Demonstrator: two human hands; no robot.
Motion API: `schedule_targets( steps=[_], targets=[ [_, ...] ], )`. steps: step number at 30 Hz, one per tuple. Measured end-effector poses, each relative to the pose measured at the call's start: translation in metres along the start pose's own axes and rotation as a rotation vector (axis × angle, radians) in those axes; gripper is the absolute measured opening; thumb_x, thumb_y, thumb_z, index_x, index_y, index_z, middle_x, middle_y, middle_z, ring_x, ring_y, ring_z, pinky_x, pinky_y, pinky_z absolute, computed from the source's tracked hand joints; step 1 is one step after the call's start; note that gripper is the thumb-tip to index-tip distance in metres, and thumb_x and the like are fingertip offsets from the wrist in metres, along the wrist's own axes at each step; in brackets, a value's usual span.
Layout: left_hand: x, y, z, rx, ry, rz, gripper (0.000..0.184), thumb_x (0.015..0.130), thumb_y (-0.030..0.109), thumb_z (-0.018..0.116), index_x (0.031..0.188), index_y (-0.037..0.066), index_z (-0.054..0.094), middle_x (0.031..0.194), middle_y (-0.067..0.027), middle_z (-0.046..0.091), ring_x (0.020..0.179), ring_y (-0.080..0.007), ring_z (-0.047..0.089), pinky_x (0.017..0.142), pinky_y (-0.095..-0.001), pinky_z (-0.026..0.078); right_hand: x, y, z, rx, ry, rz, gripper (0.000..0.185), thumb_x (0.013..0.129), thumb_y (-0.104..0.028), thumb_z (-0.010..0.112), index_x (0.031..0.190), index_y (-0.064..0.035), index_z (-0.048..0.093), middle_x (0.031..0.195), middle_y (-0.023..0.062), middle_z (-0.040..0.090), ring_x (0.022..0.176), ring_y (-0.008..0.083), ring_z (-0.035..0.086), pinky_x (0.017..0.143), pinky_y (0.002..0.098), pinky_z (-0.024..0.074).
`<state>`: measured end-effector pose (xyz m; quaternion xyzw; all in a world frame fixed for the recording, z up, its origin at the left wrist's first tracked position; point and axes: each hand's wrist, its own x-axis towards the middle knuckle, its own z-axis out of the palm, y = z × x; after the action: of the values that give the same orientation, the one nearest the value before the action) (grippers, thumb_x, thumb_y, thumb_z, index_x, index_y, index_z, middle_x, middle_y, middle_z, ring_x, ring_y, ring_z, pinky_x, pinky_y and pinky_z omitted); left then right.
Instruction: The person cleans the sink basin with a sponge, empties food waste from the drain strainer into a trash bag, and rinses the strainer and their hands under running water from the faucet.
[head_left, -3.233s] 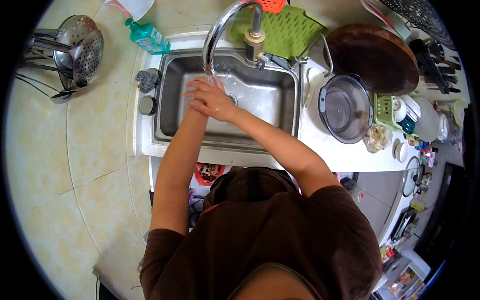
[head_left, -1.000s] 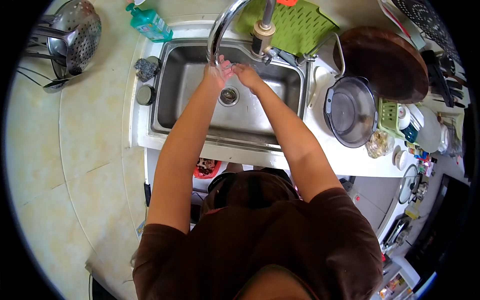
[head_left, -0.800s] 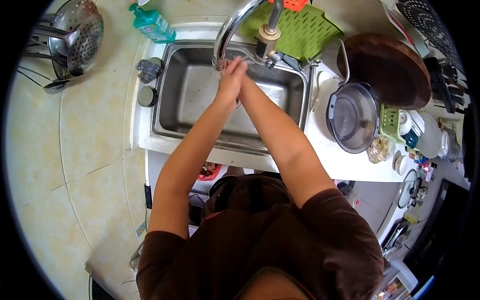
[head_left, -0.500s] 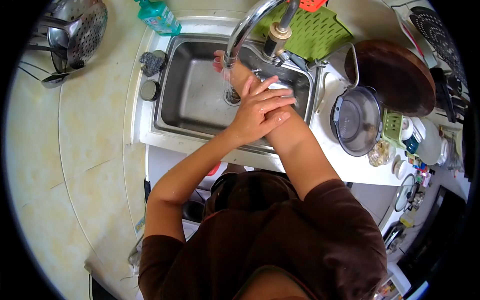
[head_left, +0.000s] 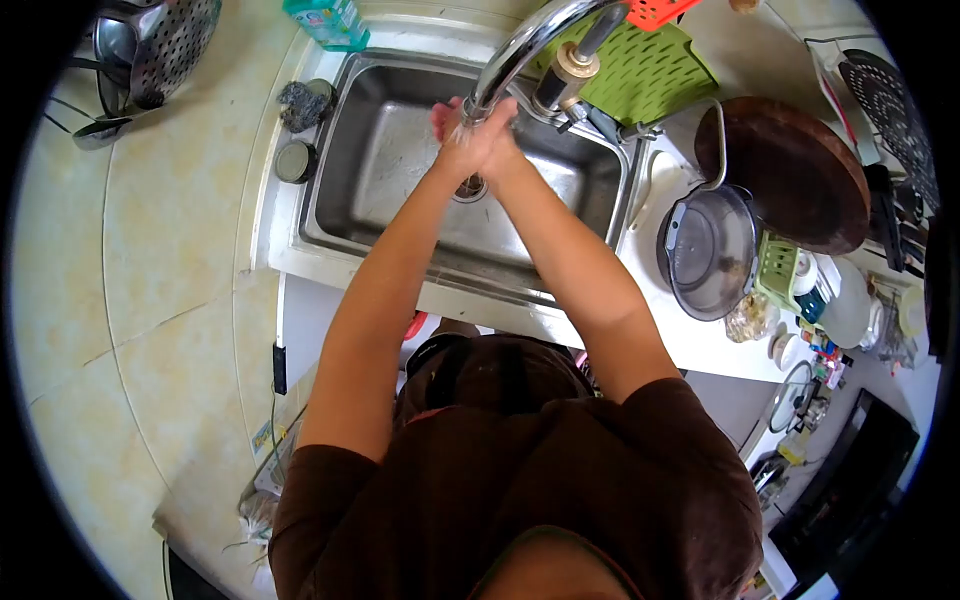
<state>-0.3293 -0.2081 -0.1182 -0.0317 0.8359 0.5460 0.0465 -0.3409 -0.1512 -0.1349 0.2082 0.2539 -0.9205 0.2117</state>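
Observation:
My left hand point(head_left: 459, 153) and my right hand point(head_left: 498, 152) are together under the chrome faucet point(head_left: 498, 62), touching each other. Water runs from the spout onto them. The spout and overlap hide most of the fingers, so I cannot tell how far either hand is closed. No object shows in them. Both forearms reach over the front edge of the stainless steel sink point(head_left: 365, 130), whose drain point(head_left: 470, 188) lies just below my wrists.
A teal bottle point(head_left: 335, 25), a grey scouring pad point(head_left: 300, 105) and a round-lidded jar point(head_left: 295, 162) stand left of the sink. To the right are a clear bowl point(head_left: 708, 255), a round brown board point(head_left: 790, 175) and a green draining mat point(head_left: 650, 75). Ladles and strainers hang upper left.
My left hand has slid off my right forearm and moved up to meet my right hand under the water. My right arm has drawn back and straightened; the view has shifted slightly.

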Motion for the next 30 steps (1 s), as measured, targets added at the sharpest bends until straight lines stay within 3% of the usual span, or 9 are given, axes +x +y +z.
schedule_targets(
  steps=[5, 8, 9, 10, 16, 22, 25, 28, 30],
  targets=[
    [0.021, -0.001, 0.022, -0.065, 0.229, 0.111, 0.047, 0.086, 0.047, 0.052, 0.089, 0.002, 0.065, 0.104, -0.0210, 0.063, 0.101, -0.0433, 0.055, 0.085, -0.0456, 0.044, -0.052, -0.013, 0.026, 0.036, 0.045, -0.073, 0.040, 0.097, -0.044, 0.039, 0.113, -0.0094, 0.051, 0.110, 0.0092, 0.057, 0.101, 0.0228, 0.055, 0.086, 0.0393, 0.0468],
    [0.055, -0.006, 0.015, 0.119, 0.298, 0.071, 0.032, 0.090, 0.031, 0.054, 0.093, 0.001, 0.064, 0.089, -0.0157, 0.064, 0.089, -0.0314, 0.062, 0.083, -0.0399, 0.046, -0.106, -0.004, 0.061, -0.083, 0.095, -0.065, 0.049, 0.095, -0.042, 0.046, 0.130, -0.0077, 0.040, 0.120, 0.0104, 0.051, 0.108, 0.0212, 0.049, 0.090, 0.0374, 0.0444],
    [0.055, -0.005, 0.012, 0.253, 0.285, 0.074, 0.035, 0.090, 0.036, 0.050, 0.094, 0.004, 0.064, 0.097, -0.0152, 0.063, 0.096, -0.0331, 0.059, 0.083, -0.0428, 0.046, -0.123, 0.011, 0.067, -0.302, 0.152, -0.082, 0.066, 0.093, -0.037, 0.052, 0.143, -0.0074, 0.019, 0.129, 0.0116, 0.043, 0.112, 0.0215, 0.045, 0.093, 0.0362, 0.0424],
    [0.055, -0.005, 0.009, 0.387, 0.274, 0.080, 0.039, 0.090, 0.041, 0.045, 0.095, 0.008, 0.065, 0.106, -0.0147, 0.062, 0.103, -0.0348, 0.056, 0.083, -0.0457, 0.045, -0.145, 0.019, 0.079, -0.299, 0.133, -0.095, 0.068, 0.092, -0.035, 0.053, 0.143, -0.0076, 0.017, 0.130, 0.0117, 0.042, 0.112, 0.0220, 0.046, 0.093, 0.0366, 0.0423],
    [0.046, -0.018, 0.006, 1.072, 0.282, 0.654, 0.019, 0.074, 0.019, 0.063, 0.087, 0.006, 0.064, 0.087, -0.0102, 0.060, 0.087, -0.0296, 0.056, 0.081, -0.0393, 0.044, -0.172, 0.049, 0.072, -0.382, 0.164, -0.042, 0.065, 0.091, -0.035, 0.056, 0.139, -0.0060, 0.023, 0.129, 0.0146, 0.043, 0.113, 0.0242, 0.047, 0.093, 0.0392, 0.0431],
    [0.036, -0.027, 0.026, 0.384, 0.187, 0.369, 0.018, 0.079, 0.018, 0.062, 0.088, 0.002, 0.066, 0.092, -0.0154, 0.062, 0.085, -0.0325, 0.060, 0.075, -0.0405, 0.048, -0.106, 0.026, 0.044, 0.082, 0.188, 0.237, 0.052, 0.088, -0.045, 0.057, 0.121, -0.0072, 0.043, 0.100, 0.0129, 0.059, 0.088, 0.0257, 0.060, 0.078, 0.0398, 0.0502],
    [0.044, -0.051, 0.018, -0.040, 0.037, 0.010, 0.026, 0.086, 0.019, 0.057, 0.102, -0.001, 0.061, 0.104, -0.0181, 0.059, 0.097, -0.0360, 0.059, 0.086, -0.0415, 0.048, -0.109, 0.020, 0.050, 0.201, 0.146, 0.242, 0.039, 0.090, -0.043, 0.055, 0.106, -0.0081, 0.051, 0.088, 0.0107, 0.061, 0.077, 0.0251, 0.061, 0.072, 0.0391, 0.0517],
    [-0.001, 0.005, -0.010, -1.230, 0.129, -0.377, 0.036, 0.093, 0.022, 0.047, 0.120, -0.002, 0.048, 0.117, -0.0223, 0.052, 0.109, -0.0388, 0.055, 0.099, -0.0453, 0.043, -0.104, 0.013, 0.047, 0.383, -0.035, 0.221, 0.034, 0.091, -0.041, 0.054, 0.098, -0.0084, 0.054, 0.089, 0.0108, 0.060, 0.078, 0.0246, 0.060, 0.071, 0.0388, 0.0515],
    [-0.020, 0.027, -0.012, -1.520, 0.134, -0.401, 0.042, 0.097, 0.024, 0.039, 0.130, -0.002, 0.034, 0.129, -0.0269, 0.043, 0.116, -0.0416, 0.050, 0.104, -0.0478, 0.038, -0.081, 0.012, 0.025, 0.367, -0.087, 0.236, 0.034, 0.092, -0.041, 0.053, 0.101, -0.0087, 0.053, 0.092, 0.0112, 0.059, 0.081, 0.0246, 0.059, 0.073, 0.0389, 0.0510]
  ],
)
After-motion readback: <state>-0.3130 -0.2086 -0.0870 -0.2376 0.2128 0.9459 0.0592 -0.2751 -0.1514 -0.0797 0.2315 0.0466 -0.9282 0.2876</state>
